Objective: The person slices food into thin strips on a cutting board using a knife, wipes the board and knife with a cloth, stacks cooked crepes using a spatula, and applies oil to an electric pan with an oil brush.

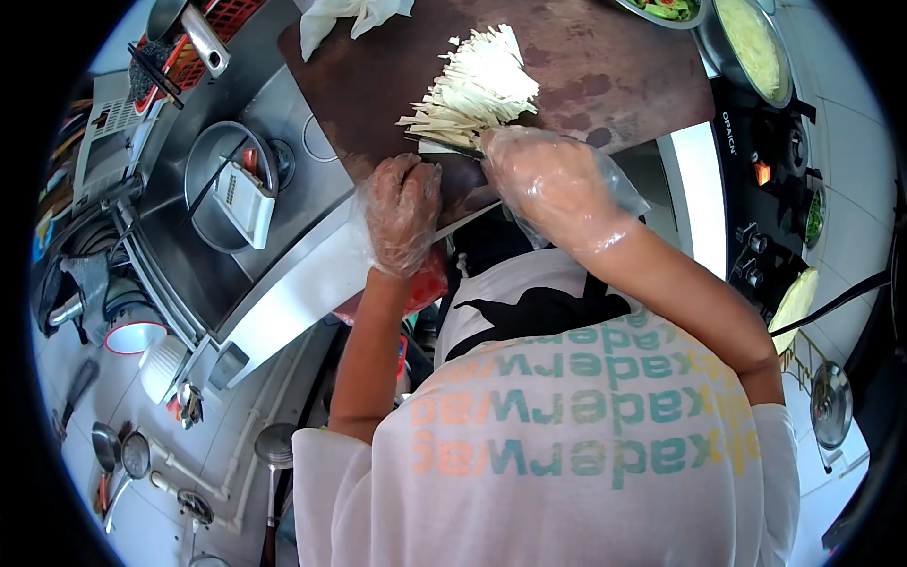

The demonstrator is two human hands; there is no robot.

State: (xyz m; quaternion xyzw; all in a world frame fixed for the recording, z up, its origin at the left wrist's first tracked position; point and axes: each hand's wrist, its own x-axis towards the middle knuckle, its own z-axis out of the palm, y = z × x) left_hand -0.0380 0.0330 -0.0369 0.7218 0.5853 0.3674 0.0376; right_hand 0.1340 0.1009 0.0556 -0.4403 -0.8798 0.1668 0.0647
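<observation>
Here: gripping knife in closed right hand, at strips near board's near edge; half-curling left hand, with hold unclear.

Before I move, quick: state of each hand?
Left hand: fingers curled; whether it grips anything can't be told.
Right hand: closed on the knife, blade at the pale cut strips.

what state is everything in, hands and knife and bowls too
left hand: gloved, fingers curled
right hand: gloved, closed on knife
knife: gripped, blade beside strips
pale strips: cut thin, piled
cutting board: flat, blotched
steel basin: in sink, holding white slicer
white slicer: tilted
upper-right steel bowl: holding cut green and red vegetables
</observation>
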